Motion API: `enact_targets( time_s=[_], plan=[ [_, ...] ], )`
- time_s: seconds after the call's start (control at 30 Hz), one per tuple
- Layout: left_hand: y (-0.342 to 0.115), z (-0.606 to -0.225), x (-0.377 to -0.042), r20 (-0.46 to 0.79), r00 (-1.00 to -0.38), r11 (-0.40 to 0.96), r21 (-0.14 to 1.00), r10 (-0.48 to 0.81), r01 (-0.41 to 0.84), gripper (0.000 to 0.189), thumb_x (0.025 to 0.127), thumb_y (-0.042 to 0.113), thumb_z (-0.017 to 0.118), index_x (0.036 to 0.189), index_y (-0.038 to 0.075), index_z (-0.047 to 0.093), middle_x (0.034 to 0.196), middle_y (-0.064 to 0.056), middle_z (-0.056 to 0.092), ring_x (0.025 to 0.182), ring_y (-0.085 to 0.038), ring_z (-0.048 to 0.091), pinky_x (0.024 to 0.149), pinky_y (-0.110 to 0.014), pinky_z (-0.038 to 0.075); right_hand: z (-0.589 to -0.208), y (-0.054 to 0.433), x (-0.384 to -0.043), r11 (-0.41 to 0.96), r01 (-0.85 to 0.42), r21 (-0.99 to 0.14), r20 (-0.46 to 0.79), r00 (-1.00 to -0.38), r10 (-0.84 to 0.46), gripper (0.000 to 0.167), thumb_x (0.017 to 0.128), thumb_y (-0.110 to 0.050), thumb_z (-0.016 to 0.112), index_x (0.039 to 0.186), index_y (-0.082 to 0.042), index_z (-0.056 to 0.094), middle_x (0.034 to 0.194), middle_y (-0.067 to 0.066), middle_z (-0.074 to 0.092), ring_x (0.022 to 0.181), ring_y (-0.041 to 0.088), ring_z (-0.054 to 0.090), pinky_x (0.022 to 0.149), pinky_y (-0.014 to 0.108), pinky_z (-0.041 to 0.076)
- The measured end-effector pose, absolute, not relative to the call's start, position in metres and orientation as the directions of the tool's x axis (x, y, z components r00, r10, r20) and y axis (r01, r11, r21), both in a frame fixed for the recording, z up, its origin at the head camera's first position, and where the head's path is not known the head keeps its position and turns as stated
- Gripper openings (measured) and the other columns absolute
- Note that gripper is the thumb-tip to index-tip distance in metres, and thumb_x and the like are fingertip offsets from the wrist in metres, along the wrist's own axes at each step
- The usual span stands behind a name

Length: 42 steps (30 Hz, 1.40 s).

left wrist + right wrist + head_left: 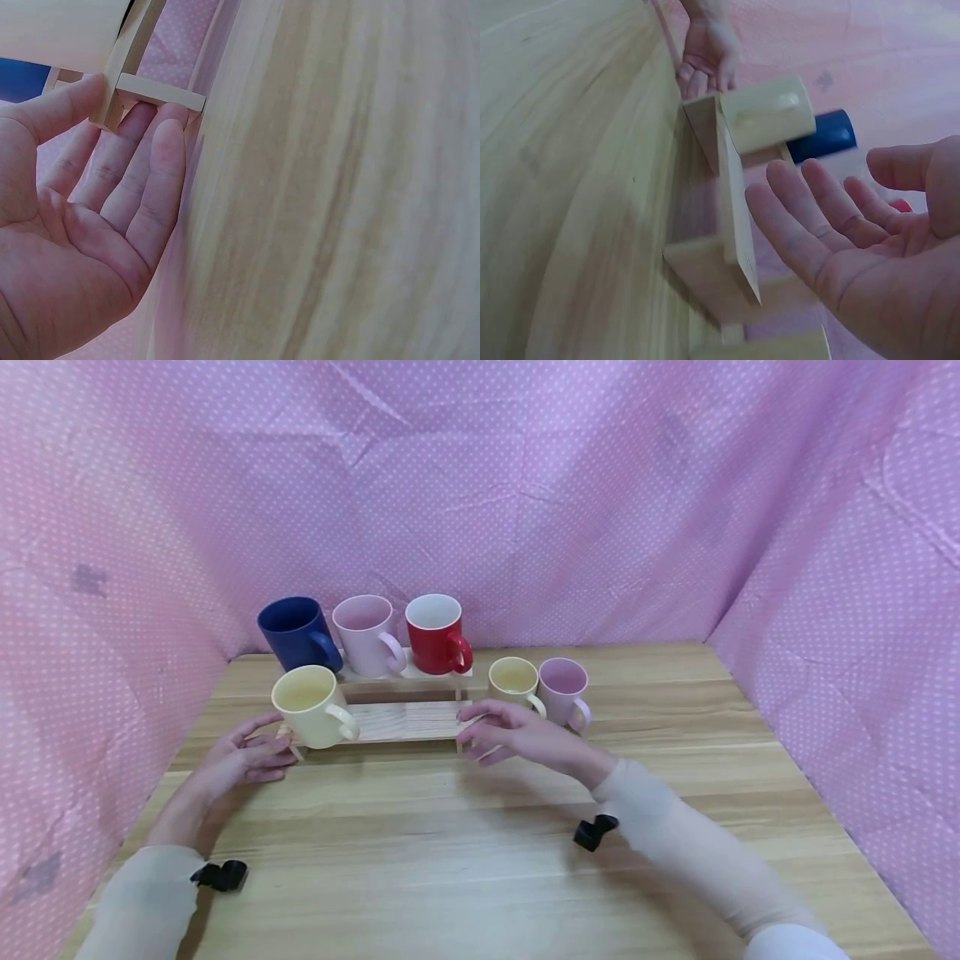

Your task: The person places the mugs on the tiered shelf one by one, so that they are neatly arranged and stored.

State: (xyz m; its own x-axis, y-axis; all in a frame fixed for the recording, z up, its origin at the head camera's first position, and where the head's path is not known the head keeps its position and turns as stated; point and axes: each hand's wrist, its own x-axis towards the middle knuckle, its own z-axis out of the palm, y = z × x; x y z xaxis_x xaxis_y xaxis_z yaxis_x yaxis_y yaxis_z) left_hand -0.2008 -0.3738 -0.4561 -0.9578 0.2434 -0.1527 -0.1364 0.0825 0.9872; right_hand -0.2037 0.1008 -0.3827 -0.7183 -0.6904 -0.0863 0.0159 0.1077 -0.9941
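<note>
A two-step wooden rack [405,723] stands on the table. My left hand [238,763] holds its front left end; in the left wrist view the thumb lies at the step's edge and the fingertips reach behind the leg [161,90]. A pale yellow mug [311,717] sits on the lower step's left part, handle toward the right. Along the upper step stand a blue mug [294,639], a pink mug [366,642] and a red mug [433,642] with a white inside. Fingers spread and loosely bent, my right hand [517,737] hovers at the rack's right end, holding nothing.
Right of the rack, a smaller yellow mug [513,678] and a smaller mauve mug [562,687] stand side by side on the wooden table [420,860], just behind my right hand. Pink dotted cloth [480,502] hangs around the table's back and sides.
</note>
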Motion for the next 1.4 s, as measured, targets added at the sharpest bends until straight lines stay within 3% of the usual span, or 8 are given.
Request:
enact_targets(
  time_s=[0.2, 0.3, 0.5, 0.63, 0.8, 1.03, 1.23, 1.4],
  plan=[
    [-0.373, -0.454, -0.198, -0.136, -0.957, 0.074, 0.99, 0.255, -0.121, 0.039, 0.104, 0.011, 0.06, 0.133, 0.034, 0.05, 0.107, 0.001, 0.073, 0.099, -0.017, 0.072, 0.082, -0.037, 0.062, -0.381, 0.152, -0.202, 0.045, -0.053, -0.998, 0.021, -0.843, -0.537, 0.043, 0.106, -0.015, 0.056, 0.143, 0.005, 0.045, 0.132, 0.026, 0.06, 0.114, 0.047, 0.061, 0.096, 0.056, 0.055],
    [-0.373, -0.454, -0.198, -0.135, -0.958, 0.073, 0.99, 0.254, -0.12, 0.038, 0.104, 0.011, 0.06, 0.133, 0.033, 0.05, 0.107, 0.0, 0.073, 0.099, -0.017, 0.072, 0.082, -0.037, 0.062, -0.386, 0.172, -0.203, 0.029, -0.092, -0.995, 0.07, -0.897, -0.437, 0.048, 0.107, -0.017, 0.055, 0.145, 0.009, 0.039, 0.138, 0.032, 0.053, 0.118, 0.048, 0.058, 0.095, 0.049, 0.057],
    [-0.373, -0.455, -0.198, -0.139, -0.958, 0.073, 0.99, 0.252, -0.125, 0.039, 0.103, 0.011, 0.061, 0.135, 0.032, 0.05, 0.107, 0.0, 0.072, 0.099, -0.018, 0.072, 0.082, -0.037, 0.062, -0.404, 0.202, -0.203, 0.076, -0.174, -0.982, 0.157, -0.969, -0.189, 0.045, 0.107, -0.014, 0.053, 0.144, 0.007, 0.04, 0.139, 0.028, 0.05, 0.114, 0.027, 0.062, 0.091, 0.037, 0.059],
    [-0.373, -0.455, -0.199, -0.145, -0.958, 0.069, 0.989, 0.246, -0.132, 0.04, 0.103, 0.012, 0.062, 0.135, 0.032, 0.05, 0.108, 0.0, 0.073, 0.099, -0.018, 0.072, 0.083, -0.038, 0.062, -0.414, 0.216, -0.206, 0.115, -0.181, -0.977, 0.169, -0.98, -0.101, 0.047, 0.107, -0.014, 0.054, 0.146, 0.006, 0.037, 0.139, 0.027, 0.046, 0.118, 0.026, 0.057, 0.093, 0.035, 0.058],
    [-0.373, -0.454, -0.199, -0.142, -0.959, 0.064, 0.989, 0.245, -0.13, 0.039, 0.103, 0.011, 0.062, 0.134, 0.031, 0.051, 0.107, -0.001, 0.073, 0.099, -0.019, 0.072, 0.082, -0.038, 0.062, -0.423, 0.227, -0.208, 0.167, -0.128, -0.977, 0.113, -0.989, -0.099, 0.054, 0.107, -0.018, 0.055, 0.149, 0.006, 0.032, 0.143, 0.026, 0.042, 0.125, 0.033, 0.05, 0.097, 0.035, 0.055],
    [-0.374, -0.454, -0.199, -0.15, -0.958, 0.06, 0.988, 0.242, -0.14, 0.04, 0.103, 0.011, 0.062, 0.133, 0.033, 0.049, 0.107, 0.001, 0.073, 0.099, -0.019, 0.072, 0.082, -0.037, 0.062, -0.437, 0.23, -0.213, 0.156, 0.011, -0.988, -0.037, -0.986, -0.165, 0.055, 0.108, -0.022, 0.054, 0.152, 0.004, 0.031, 0.144, 0.027, 0.043, 0.121, 0.032, 0.053, 0.099, 0.048, 0.055],
    [-0.374, -0.453, -0.199, -0.153, -0.959, 0.054, 0.988, 0.238, -0.144, 0.04, 0.103, 0.01, 0.061, 0.133, 0.033, 0.05, 0.106, 0.001, 0.072, 0.098, -0.018, 0.073, 0.081, -0.037, 0.062, -0.449, 0.229, -0.219, 0.145, 0.042, -0.989, -0.071, -0.977, -0.202, 0.049, 0.109, -0.026, 0.051, 0.144, 0.006, 0.039, 0.132, 0.027, 0.051, 0.112, 0.032, 0.061, 0.096, 0.047, 0.057],
    [-0.373, -0.454, -0.2, -0.146, -0.959, 0.065, 0.989, 0.244, -0.134, 0.039, 0.103, 0.01, 0.061, 0.133, 0.033, 0.051, 0.105, 0.001, 0.072, 0.098, -0.017, 0.073, 0.081, -0.037, 0.063, -0.452, 0.231, -0.222, 0.128, 0.097, -0.987, -0.125, -0.965, -0.23, 0.053, 0.111, -0.037, 0.042, 0.137, 0.009, 0.043, 0.13, 0.031, 0.056, 0.118, 0.038, 0.061, 0.099, 0.048, 0.054]
  ],
)
